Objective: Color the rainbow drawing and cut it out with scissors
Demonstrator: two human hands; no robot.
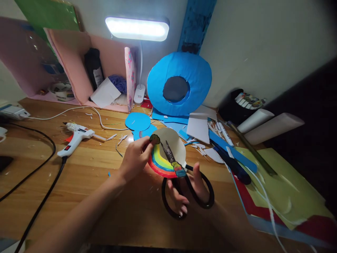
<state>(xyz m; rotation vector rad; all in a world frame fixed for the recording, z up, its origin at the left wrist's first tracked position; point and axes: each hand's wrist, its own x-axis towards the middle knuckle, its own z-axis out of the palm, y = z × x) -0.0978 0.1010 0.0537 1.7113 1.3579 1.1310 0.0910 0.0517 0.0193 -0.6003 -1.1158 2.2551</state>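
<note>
My left hand [135, 158] is closed, pinching one end of a painted paper rainbow [158, 165] between thumb and fingers. Bands of yellow, green, blue and red curve along it, and dark-outlined patches mark both ends. Black-handled scissors [209, 196] are in my right hand [181, 196], with fingers and thumb through the loops. Their blades point up and away, over the rainbow's inner side. Just behind the blades shows a round cream piece [177, 140]; whether it is joined to the rainbow I cannot tell.
A white glue gun [75, 140] with a black cord lies at left. A blue ring [201, 77] stands at the back beneath a lit lamp [137, 28]. Blue cutouts [137, 121] and paper scraps lie before it. Yellow sheets [284, 182] and a dark blue-handled tool [234, 167] are at right.
</note>
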